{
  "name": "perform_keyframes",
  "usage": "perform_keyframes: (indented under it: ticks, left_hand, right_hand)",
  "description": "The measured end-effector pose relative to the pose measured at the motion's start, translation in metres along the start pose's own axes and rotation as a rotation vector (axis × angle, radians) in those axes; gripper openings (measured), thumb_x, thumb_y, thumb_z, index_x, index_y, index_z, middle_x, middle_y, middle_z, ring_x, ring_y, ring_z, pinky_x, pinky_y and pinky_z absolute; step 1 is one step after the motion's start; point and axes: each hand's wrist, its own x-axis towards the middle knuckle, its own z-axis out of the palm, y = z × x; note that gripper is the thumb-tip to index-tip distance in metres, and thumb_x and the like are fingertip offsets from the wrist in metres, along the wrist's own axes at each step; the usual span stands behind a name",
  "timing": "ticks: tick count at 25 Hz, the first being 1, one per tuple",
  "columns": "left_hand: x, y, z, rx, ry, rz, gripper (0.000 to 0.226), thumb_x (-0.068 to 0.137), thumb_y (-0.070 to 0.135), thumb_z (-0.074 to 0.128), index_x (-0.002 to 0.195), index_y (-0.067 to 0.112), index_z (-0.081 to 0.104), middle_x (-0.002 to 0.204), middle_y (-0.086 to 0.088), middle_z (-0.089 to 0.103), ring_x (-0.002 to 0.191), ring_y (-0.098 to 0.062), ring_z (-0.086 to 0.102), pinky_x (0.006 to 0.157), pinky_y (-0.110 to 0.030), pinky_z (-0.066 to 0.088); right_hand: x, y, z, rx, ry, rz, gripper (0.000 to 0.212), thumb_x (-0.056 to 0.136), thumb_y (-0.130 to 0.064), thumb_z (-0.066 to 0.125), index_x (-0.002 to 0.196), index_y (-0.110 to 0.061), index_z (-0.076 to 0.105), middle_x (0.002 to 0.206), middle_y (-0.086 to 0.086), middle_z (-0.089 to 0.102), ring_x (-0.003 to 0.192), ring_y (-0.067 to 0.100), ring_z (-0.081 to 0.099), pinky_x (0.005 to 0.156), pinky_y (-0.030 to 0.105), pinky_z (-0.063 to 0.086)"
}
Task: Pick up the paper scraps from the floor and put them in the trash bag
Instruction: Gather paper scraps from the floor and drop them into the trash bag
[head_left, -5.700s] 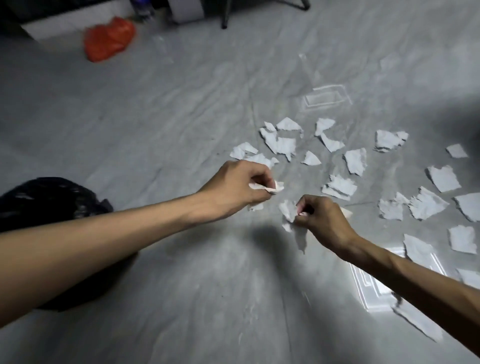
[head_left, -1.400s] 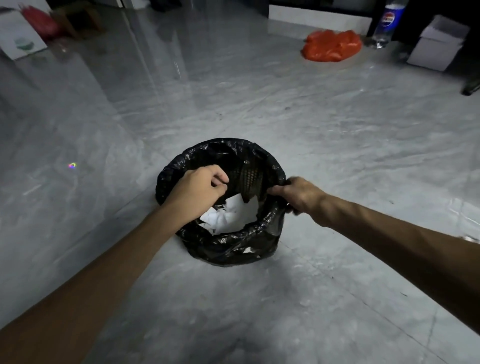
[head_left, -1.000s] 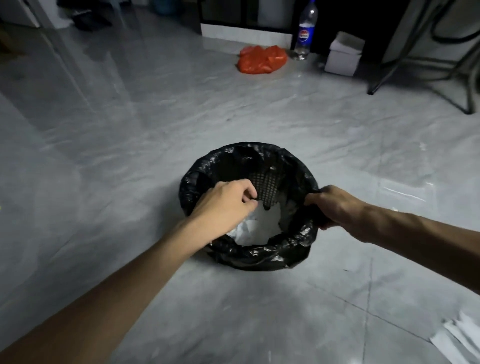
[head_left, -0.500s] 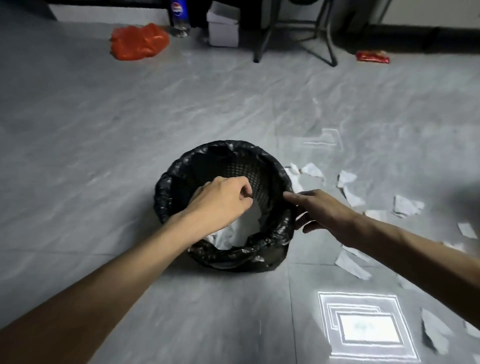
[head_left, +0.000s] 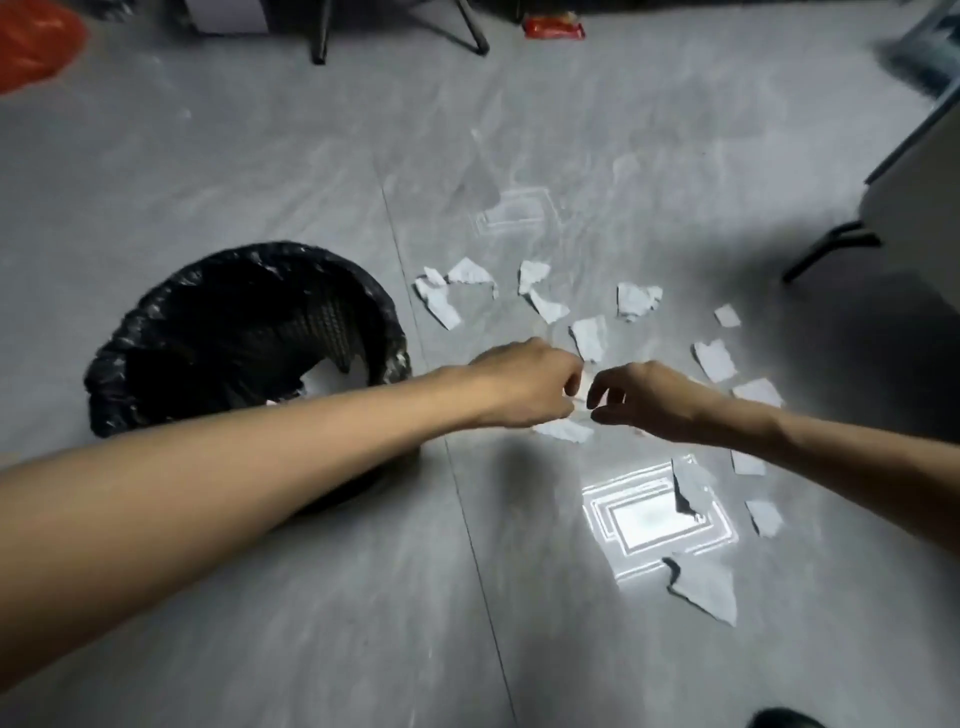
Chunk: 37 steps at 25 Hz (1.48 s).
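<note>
Looking down from the head camera, we are seeing both of our bare arms reaching out over the glossy grey tiled floor (head_left: 291, 597), meeting above a scatter of torn white paper scraps (head_left: 589, 336). Our left hand (head_left: 524, 384) is curling its fingers loosely inward, knuckles up, right at a scrap lying under it; whether it is actually gripping any paper we cannot tell, since the fingertips are hidden by the hand itself. Our right hand (head_left: 644, 400) is hovering just beside it, half open, thumb and forefinger spread in a pincer with nothing visibly between them. A small white scrap (head_left: 563, 430) is lying on the floor just beneath the two hands. More scraps are spreading out beyond and to the right of the hands, and one larger torn piece (head_left: 704, 587) is lying nearer to us, beside a bright rectangular light reflection (head_left: 649, 519) on the tiles. To the left, a round woven bin lined with a black plastic trash bag (head_left: 156, 322) is standing upright, near the scraps, with white paper showing at its bottom. An orange plastic bag (head_left: 31, 41) is sitting far back at the upper left.
</note>
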Motion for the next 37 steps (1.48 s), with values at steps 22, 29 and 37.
perform_keyframes:
  ticks: [22,29,37]
  left_hand:
    - [0.094,0.002,0.169,-0.007,0.275,-0.386,0.008,0.089,0.027,0.061,0.089,0.019,0.060,0.096,0.006,0.056,0.085,-0.016,0.057,0.068,-0.028,0.039]
    - [0.137,0.014,0.130,0.120,0.292,-0.374,0.012,0.089,0.029,0.062,0.090,0.017,0.063,0.128,-0.001,0.052,0.116,-0.022,0.050,0.081,-0.033,0.043]
    - [0.156,0.007,0.136,0.094,0.281,-0.395,0.017,0.081,-0.001,0.046,0.078,0.011,0.058,0.070,0.003,0.054,0.058,-0.007,0.052,0.052,-0.022,0.033]
  right_hand:
    - [-0.025,0.220,0.107,0.143,0.272,-0.213,0.032,0.093,-0.030,0.056,0.069,-0.015,0.042,0.072,0.001,0.051,0.066,0.025,0.050,0.057,0.041,0.045]
    - [-0.031,0.235,0.096,0.522,0.248,-0.051,0.025,0.085,-0.015,0.068,0.097,-0.029,0.052,0.080,-0.015,0.059,0.076,0.005,0.064,0.063,0.017,0.047]
    - [-0.095,0.278,0.116,0.229,0.250,0.140,0.015,0.078,-0.012,0.069,0.085,-0.020,0.060,0.082,-0.008,0.060,0.075,0.011,0.061,0.063,0.027,0.049]
